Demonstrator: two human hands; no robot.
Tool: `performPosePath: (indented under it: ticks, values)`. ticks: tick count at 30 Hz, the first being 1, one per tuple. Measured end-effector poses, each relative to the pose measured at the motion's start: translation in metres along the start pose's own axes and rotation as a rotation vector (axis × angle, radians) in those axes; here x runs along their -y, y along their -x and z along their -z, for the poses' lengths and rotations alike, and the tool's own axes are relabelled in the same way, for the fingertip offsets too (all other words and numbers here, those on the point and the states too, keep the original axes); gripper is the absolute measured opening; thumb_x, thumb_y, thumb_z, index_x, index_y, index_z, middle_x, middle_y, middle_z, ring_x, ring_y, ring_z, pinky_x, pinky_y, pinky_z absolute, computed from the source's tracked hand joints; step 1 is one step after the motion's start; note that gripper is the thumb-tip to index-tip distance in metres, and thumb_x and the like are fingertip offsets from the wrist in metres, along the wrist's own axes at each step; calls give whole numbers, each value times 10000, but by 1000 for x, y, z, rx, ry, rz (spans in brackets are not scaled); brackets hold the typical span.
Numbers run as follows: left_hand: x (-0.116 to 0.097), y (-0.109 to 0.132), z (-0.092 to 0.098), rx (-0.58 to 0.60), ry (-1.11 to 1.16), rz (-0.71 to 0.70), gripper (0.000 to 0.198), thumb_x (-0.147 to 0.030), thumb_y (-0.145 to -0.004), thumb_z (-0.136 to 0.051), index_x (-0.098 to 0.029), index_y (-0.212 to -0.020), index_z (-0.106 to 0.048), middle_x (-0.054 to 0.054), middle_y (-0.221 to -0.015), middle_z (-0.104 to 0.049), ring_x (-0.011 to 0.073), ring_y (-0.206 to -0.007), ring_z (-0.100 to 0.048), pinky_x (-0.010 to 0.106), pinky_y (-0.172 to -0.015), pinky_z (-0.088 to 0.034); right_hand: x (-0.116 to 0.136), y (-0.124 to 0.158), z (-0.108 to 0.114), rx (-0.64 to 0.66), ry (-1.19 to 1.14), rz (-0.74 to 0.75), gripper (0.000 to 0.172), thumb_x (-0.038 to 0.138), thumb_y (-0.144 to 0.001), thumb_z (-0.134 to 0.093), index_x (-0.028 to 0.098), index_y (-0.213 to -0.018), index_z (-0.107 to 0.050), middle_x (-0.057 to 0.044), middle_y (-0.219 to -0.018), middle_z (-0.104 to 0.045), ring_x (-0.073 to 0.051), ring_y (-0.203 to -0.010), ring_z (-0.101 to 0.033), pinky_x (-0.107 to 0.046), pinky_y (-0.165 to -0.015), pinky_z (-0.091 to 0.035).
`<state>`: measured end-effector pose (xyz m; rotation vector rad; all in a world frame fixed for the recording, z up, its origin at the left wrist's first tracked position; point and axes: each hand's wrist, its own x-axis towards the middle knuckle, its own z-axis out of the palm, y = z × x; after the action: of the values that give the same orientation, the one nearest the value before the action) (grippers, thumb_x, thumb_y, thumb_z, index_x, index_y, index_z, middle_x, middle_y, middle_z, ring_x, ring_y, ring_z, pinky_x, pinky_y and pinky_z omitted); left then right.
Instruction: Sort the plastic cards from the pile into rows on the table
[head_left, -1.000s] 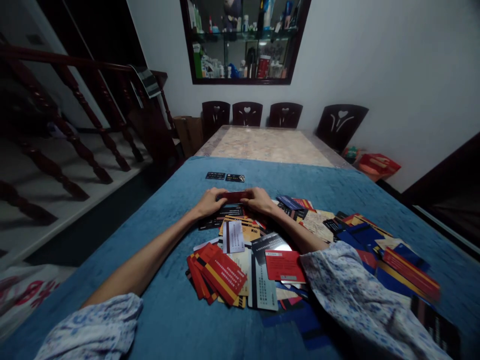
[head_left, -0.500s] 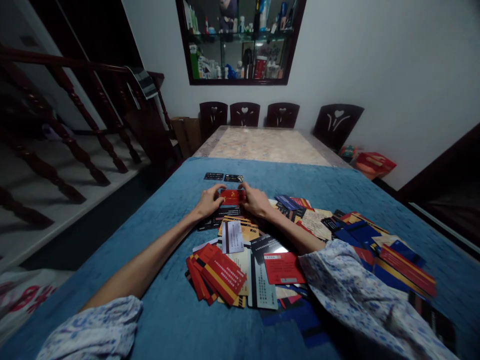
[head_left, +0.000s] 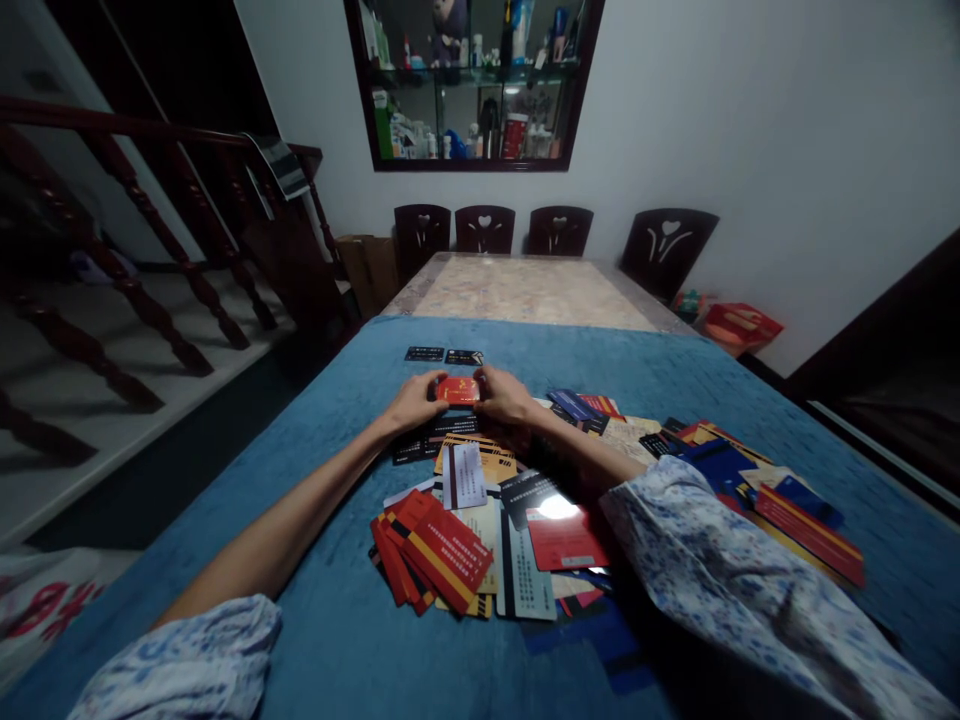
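A red card [head_left: 458,390] with a gold mark is held face up between both my hands, just above the far edge of a heap of cards [head_left: 525,500]. My left hand [head_left: 415,400] pinches its left end. My right hand [head_left: 504,396] pinches its right end. The heap of red, blue, yellow, black and grey cards lies spread on a blue cloth [head_left: 300,480] under and beside my forearms. Two black cards [head_left: 444,355] lie side by side on the cloth beyond my hands.
Past the blue cloth a marble table top [head_left: 525,290] runs to several dark chairs [head_left: 484,228] at the wall. A glass cabinet [head_left: 469,80] with bottles hangs above them. A wooden stair rail [head_left: 150,230] stands left. Red bags [head_left: 739,325] lie right.
The red card was turned over from its dark back to its red face and lifted a little between my hands. The view shifted slightly to the right.
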<state>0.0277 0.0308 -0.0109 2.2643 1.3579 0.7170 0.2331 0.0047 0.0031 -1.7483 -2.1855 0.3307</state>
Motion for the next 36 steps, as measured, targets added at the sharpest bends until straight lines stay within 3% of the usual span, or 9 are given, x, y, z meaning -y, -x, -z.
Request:
performPosePath:
  ticks: [7,13,25,36]
  values:
    - [4,-15,3,30,-147,25,568,-206,-727,-675,-163,-1291,-639,91,-1134,-717,284,-1071,-641,428,-1006,-494,7,-8,8,39,84,4,386,268,-781,-682,169,-1144,-596,-144,-1167,-681,-295,-1048,-622,-328,-781,-467]
    - [-3,-28,6,78,-347,124,533,-274,-785,-659,-243,-1315,-621,120,-1254,-630,376,-1254,-478,547,-992,-438,8,-17,13,64,140,-49,384,329,-816,-673,187,-1169,-621,-152,-1218,-653,-313,-1116,-587,-353,-816,-480]
    - [-9,-48,5,189,-461,186,428,-295,-810,-595,-284,-1235,-651,95,-1288,-587,351,-1270,-434,491,-957,-425,-3,-34,9,115,145,-73,355,382,-833,-649,212,-1145,-657,-125,-1247,-658,-308,-1147,-582,-388,-866,-490]
    - [-14,-51,2,199,-437,261,460,-303,-797,-602,-318,-1253,-655,82,-1303,-600,354,-1278,-455,507,-982,-434,-5,-41,9,154,74,-124,309,359,-835,-626,239,-1115,-680,-85,-1181,-697,-257,-1060,-628,-366,-851,-478]
